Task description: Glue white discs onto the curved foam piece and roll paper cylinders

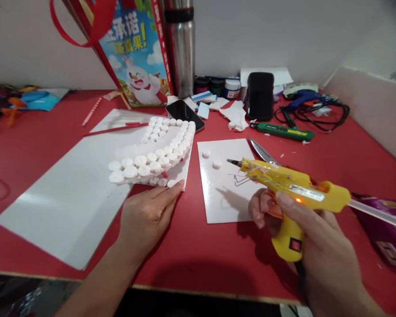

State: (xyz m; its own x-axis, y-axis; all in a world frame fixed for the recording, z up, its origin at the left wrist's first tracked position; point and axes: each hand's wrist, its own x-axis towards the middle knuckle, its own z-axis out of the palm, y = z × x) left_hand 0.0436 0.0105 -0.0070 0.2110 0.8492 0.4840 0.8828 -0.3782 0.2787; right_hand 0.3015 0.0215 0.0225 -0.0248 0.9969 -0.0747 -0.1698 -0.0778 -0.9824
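My right hand [320, 237] is wrapped round a yellow glue gun [303, 189] with a lit orange light, its nozzle pointing left above a white board [224, 202]. Two white rolled discs [217, 164] lie on that board. My left hand [148, 215] has its fingers pressed together at the lower edge of a white structure [161, 158] covered in rows of white discs. My left fingertips touch a disc [171, 184] near the corner of its base; whether they grip it is unclear. The curved upper part stands raised over the base.
White sheets [66, 198] lie at the left. Behind are a red bag [141, 66], a steel bottle [181, 53], a black phone [185, 112], paint jars [232, 88] and paper scraps. Scissors [262, 151], a green cutter [284, 130] and black cables [330, 116] lie at the right.
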